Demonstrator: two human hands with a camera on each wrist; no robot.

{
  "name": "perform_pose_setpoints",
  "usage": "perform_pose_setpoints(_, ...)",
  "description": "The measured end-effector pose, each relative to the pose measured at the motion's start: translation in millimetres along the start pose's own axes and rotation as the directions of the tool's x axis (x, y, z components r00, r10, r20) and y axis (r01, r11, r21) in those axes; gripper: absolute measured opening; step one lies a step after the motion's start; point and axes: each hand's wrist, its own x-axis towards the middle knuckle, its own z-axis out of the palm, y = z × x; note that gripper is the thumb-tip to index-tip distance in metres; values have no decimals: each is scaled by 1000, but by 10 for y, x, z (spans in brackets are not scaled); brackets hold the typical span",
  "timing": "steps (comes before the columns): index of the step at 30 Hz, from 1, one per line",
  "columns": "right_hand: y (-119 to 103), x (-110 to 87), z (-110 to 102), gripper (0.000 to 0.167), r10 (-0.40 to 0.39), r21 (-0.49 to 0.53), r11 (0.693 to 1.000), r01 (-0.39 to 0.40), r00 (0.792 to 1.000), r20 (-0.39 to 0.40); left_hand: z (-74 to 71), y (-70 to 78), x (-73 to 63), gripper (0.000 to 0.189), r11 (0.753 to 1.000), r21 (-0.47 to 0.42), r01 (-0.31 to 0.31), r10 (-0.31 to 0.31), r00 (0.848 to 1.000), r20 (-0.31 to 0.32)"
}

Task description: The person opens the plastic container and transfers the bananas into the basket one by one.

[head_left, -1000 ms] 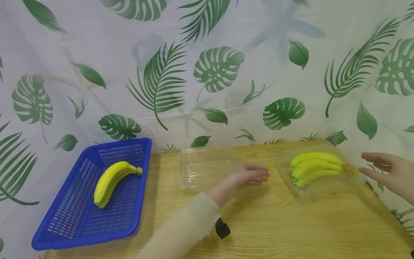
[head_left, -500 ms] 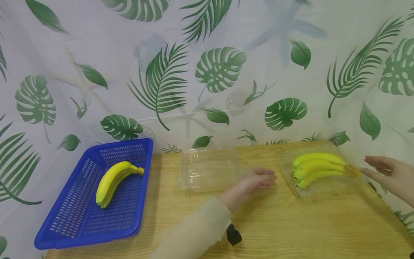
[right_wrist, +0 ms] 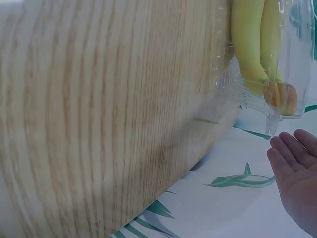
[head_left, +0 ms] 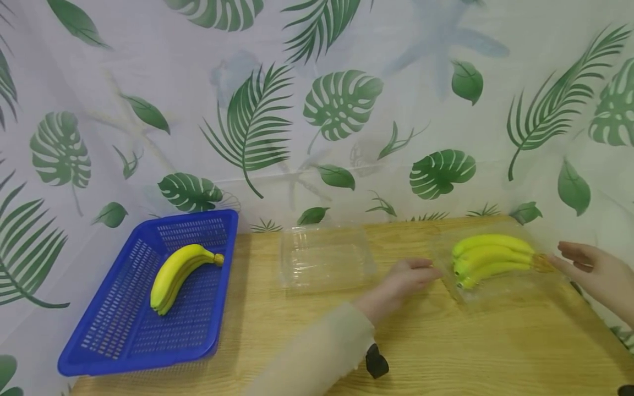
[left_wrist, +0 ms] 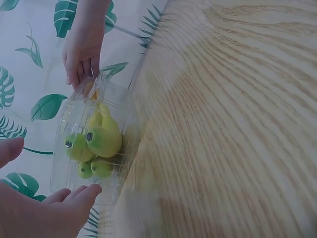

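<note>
A bunch of bananas (head_left: 495,259) lies in a clear plastic clamshell box (head_left: 515,289) on the right side of the table. My left hand (head_left: 403,283) reaches to the box's left edge with its fingers extended; whether the fingertips touch it I cannot tell. At the opposite, stem end is my right hand (head_left: 596,275), fingers fairly straight and close against the box. The right wrist view shows these fingers (right_wrist: 292,153) just beside the plastic corner. In the left wrist view, the lid (left_wrist: 74,119) covers the bananas, and the left thumb stands apart from the fingers.
A blue plastic basket (head_left: 213,330) at the left holds another bunch of bananas (head_left: 180,275). A second clear plastic box (head_left: 324,258) stands at the back middle of the wooden table (head_left: 446,352). A leaf-patterned cloth (head_left: 356,181) hangs behind.
My left hand has moved right, from above the middle of the table to the left edge of the banana box. The right hand has stayed near the stem end.
</note>
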Motion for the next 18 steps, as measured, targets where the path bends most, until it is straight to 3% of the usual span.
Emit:
perform_pose_setpoints(10,35,97,47,84,21,-27,999,-20,998,63,111,29,53,55,999,-3,33,-33,998,-53)
perform_pose_setpoints(18,41,115,101,84,-1,-15,1000,2,994,109,148,64,54,51,999,10,41,-41,998,-50)
